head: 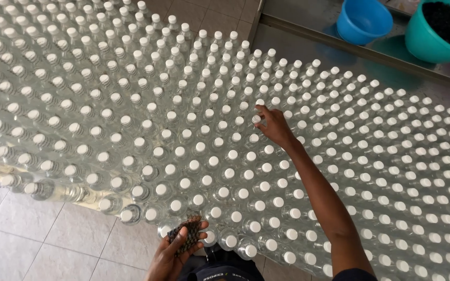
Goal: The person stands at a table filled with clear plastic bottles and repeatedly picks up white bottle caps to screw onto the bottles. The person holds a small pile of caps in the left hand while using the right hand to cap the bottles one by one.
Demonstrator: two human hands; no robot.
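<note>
A huge crowd of clear plastic bottles with white caps stands packed in rows on a shiny metal surface, filling the view from the far left to the near right. The right hand reaches out over the middle of the crowd, its fingertips pinched on the white cap of one bottle, so it is grasping that cap rather than hanging loose. The left hand stays near the body at the near edge, cupped and partly closed around a handful of small dark pieces; what they are is too small to tell.

Judging by how things lie, the work goes bottle by bottle, and progress is hard to read: every bottle in view already wears a white cap, and bottles handled and not handled look alike. The hand sits roughly mid-field, with many rows on every side of it.

On the far right of the surface stand a blue bowl and a teal bowl, the teal one filled with dark material. Pale floor tiles show at the near left.
</note>
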